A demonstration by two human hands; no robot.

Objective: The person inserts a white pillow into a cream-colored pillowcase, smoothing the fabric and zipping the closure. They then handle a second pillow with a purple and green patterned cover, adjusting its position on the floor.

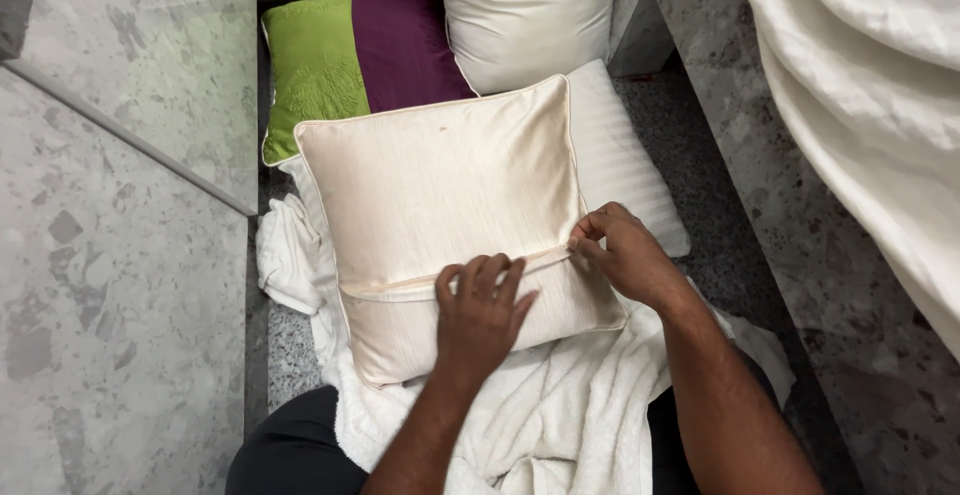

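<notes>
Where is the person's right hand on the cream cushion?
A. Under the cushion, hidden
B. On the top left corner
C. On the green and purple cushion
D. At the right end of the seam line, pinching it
D: the right hand pinches the right end of the seam across the cream cushion, while the left hand presses flat near the seam's middle.

Left hand [480, 305] flat, fingers spread, right hand [625, 253] pinching, forearms extended
</notes>
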